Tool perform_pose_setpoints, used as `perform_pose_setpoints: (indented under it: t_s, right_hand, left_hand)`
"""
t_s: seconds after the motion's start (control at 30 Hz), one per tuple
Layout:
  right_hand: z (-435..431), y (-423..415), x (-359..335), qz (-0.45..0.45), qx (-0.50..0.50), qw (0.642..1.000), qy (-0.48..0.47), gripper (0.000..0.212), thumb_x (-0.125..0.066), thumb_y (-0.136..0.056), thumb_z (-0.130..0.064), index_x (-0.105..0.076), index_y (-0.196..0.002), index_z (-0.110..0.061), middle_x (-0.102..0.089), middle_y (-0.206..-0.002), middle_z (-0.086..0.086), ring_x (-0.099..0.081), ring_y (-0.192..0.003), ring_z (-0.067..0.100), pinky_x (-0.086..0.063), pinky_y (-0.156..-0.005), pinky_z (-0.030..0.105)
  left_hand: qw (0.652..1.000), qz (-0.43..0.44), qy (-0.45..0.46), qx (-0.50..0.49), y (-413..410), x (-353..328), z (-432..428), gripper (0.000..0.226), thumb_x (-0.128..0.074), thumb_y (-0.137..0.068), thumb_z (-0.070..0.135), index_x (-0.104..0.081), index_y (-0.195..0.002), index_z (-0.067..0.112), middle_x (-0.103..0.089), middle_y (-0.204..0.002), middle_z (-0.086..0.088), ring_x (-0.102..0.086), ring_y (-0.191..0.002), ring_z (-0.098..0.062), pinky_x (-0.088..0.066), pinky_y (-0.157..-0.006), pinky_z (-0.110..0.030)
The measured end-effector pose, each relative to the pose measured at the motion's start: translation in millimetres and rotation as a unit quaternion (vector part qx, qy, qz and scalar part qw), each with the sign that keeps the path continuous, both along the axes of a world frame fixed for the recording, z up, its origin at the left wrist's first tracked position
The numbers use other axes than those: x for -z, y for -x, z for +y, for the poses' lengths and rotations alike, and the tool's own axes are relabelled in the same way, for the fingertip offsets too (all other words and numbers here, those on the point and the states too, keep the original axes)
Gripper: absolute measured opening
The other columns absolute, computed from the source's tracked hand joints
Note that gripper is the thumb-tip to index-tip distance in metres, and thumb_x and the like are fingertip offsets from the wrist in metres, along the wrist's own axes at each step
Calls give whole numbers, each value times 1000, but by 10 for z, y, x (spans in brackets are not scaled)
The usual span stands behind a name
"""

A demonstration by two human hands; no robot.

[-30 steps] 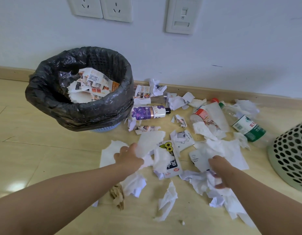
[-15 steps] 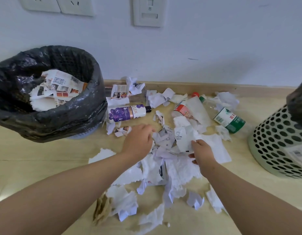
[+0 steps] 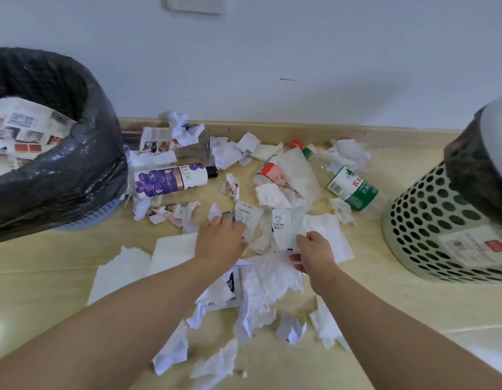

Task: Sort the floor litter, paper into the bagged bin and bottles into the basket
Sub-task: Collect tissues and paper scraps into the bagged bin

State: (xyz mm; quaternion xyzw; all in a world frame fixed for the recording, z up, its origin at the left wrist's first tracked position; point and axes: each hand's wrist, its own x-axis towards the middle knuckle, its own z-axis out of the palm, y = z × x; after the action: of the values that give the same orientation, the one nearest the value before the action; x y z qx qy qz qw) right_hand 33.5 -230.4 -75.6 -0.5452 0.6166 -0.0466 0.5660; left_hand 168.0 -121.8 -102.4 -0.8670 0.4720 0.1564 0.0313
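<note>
Crumpled white paper scraps [image 3: 268, 280] litter the floor in front of me. My left hand [image 3: 219, 241] rests on a printed paper slip [image 3: 248, 218] in the middle of the pile, fingers curled over it. My right hand [image 3: 311, 253] pinches another printed slip [image 3: 286, 228] by its lower edge. A purple LUX bottle [image 3: 171, 180] lies beside the black-bagged bin [image 3: 75, 175] at the left, which holds printed paper. A green-label bottle [image 3: 351, 188] and a red-label bottle [image 3: 272, 171] lie near the perforated basket [image 3: 430, 229] at the right.
The wall and its wooden baseboard [image 3: 300, 130] close off the far side. Flat white sheets [image 3: 126, 274] lie on the floor at the left of my arms. A dark bag [image 3: 475, 167] hangs over the basket's rim. Loose tissue [image 3: 348, 153] lies by the baseboard.
The view has shifted right and closer, so the basket shows more. Both hands have reached forward into the pile; the right now pinches a printed slip.
</note>
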Motion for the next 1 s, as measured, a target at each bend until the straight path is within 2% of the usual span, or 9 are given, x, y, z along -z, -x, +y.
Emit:
perform_pose_setpoints:
  t_s: [0.17,0.33,0.47,0.53,0.6,0.7,0.8,0.9,1.0]
  right_hand:
    - [26,10,-5,-3,2,1000,-5,15,-41,-95,-13,-45,-82,-9,-55,-80,7,-52,-64,21,-40,-55,28]
    - [101,-13,-54,-1,-22,1000,-8,20,-45,-95,-16,-47,-76,-12,-57,-78,5,-56,-65,19,-46,-57,28]
    - [136,-31,-105,-5,-34,999,2,17,-46,-94,-15,-50,-79,-11,-59,-79,5,-57,-64,17,-47,-59,28]
    - [148,-38,-129,-11,-35,999,2,16,-46,-94,-14,-50,-79,-10,-60,-80,4,-57,-65,17,-47,-60,28]
    - [167,-49,-165,-18,-39,999,-1,13,-46,-94,-14,-50,-83,-8,-60,-81,5,-56,-65,18,-47,-61,29]
    - [185,-43,-197,-23,-42,999,-3,12,-46,-94,-14,-50,-86,-7,-60,-80,5,-56,-65,18,-47,-62,29]
    - [183,-7,-210,-16,-48,999,2,14,-45,-94,-14,-52,-83,-8,-61,-80,5,-57,-65,17,-48,-62,29]
    - [157,3,-250,-26,-31,999,-3,15,-46,-94,-14,-52,-81,-10,-61,-81,5,-56,-64,17,-47,-61,28]
    - [137,-36,-331,-82,44,994,-50,14,-49,-93,-12,-53,-80,-11,-61,-79,7,-55,-63,18,-45,-60,27]
  left_hand:
    - [998,-25,-33,-46,-33,0,8,47,-37,-93,54,-56,-118,18,-52,-124,-4,-45,-119,-25,-33,-95,-38]
    - [997,-38,-52,-48,-10,-38,86,48,-50,-87,53,-51,-117,15,-55,-119,-6,-48,-112,-25,-33,-93,-36]
    - [996,-61,-49,-32,72,-83,139,58,-47,-84,60,-49,-118,13,-57,-114,-7,-53,-105,-26,-29,-100,-42]
    - [995,-79,-62,-12,134,-59,155,56,-45,-88,54,-48,-122,10,-55,-119,-10,-52,-108,-27,-24,-106,-44]
    - [993,-95,-73,11,166,-35,170,43,-43,-92,41,-50,-121,10,-55,-120,-12,-52,-110,-27,-22,-106,-45]
    - [991,-105,-75,38,156,-59,179,27,-40,-94,25,-52,-114,11,-60,-112,-10,-55,-102,-26,-20,-106,-45]
    - [993,-100,-55,42,128,-100,213,29,-39,-89,11,-52,-115,11,-64,-104,-6,-59,-96,-26,-14,-112,-46]
    - [996,-86,10,0,49,-153,253,34,-37,-91,11,-54,-119,16,-67,-98,-1,-59,-97,-22,-10,-114,-45]
    - [997,-51,43,-27,-58,-216,291,28,-35,-96,21,-55,-116,22,-61,-111,5,-49,-115,-18,-17,-110,-45]
